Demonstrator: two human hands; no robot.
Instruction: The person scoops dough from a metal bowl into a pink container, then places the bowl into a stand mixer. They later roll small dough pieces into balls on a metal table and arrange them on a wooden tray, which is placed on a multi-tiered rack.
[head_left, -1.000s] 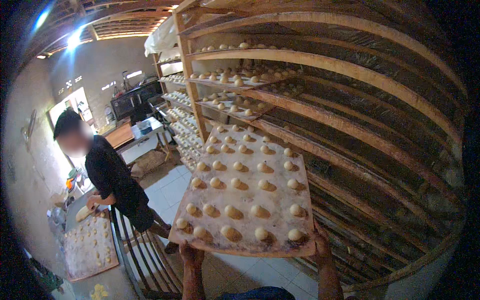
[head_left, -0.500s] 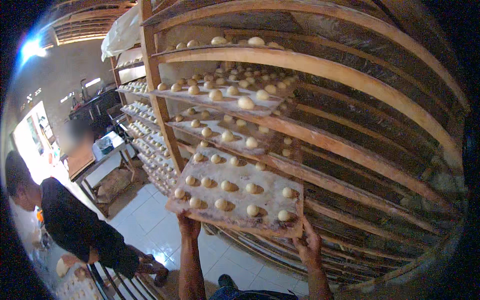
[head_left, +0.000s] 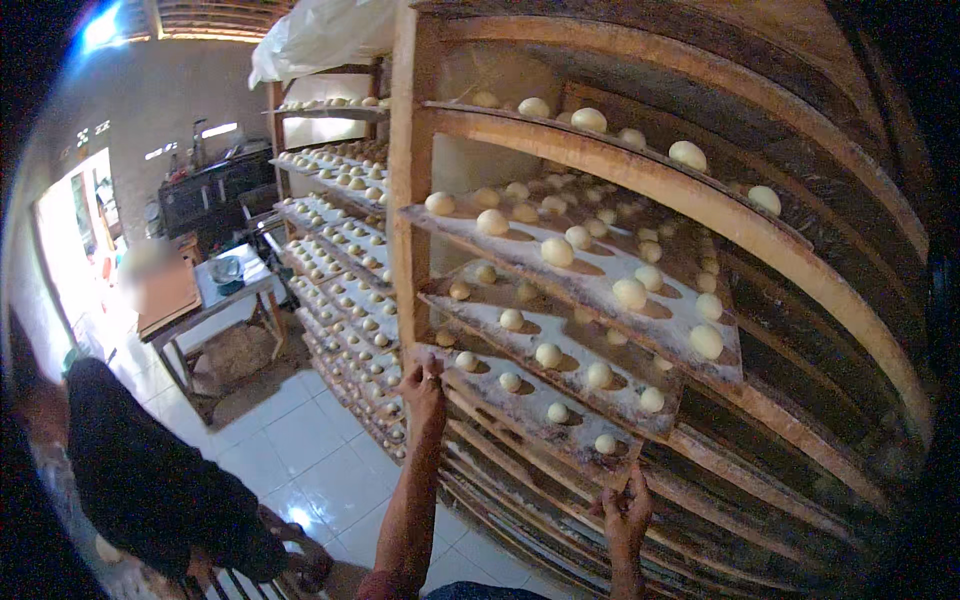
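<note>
A floured wooden board (head_left: pixel 530 405) lies mostly inside the wooden rack, with round pale dough balls (head_left: pixel 557 412) along its front. My left hand (head_left: pixel 424 392) grips the board's left front corner, fingers curled at the edge. At the right front corner, my right hand (head_left: pixel 626 512) pinches the board between thumb and fingers. Just above is another floured board (head_left: pixel 530 338) of dough balls, and a third board (head_left: pixel 590 290) rests higher up. The back of the held board is hidden under the shelf above.
The rack's upright post (head_left: pixel 405 150) stands beside my left hand. Further left, a second rack section (head_left: pixel 335 215) carries several loaded boards. A person in dark clothes (head_left: pixel 150 470) leans at the left. Behind are a table (head_left: pixel 215 320) with a bowl (head_left: pixel 226 268) and a tiled floor (head_left: pixel 300 440).
The board has gone from tilted in front of the rack to sitting in a lower level, its back rows now hidden. Both hands moved with it. The person at left leans closer.
</note>
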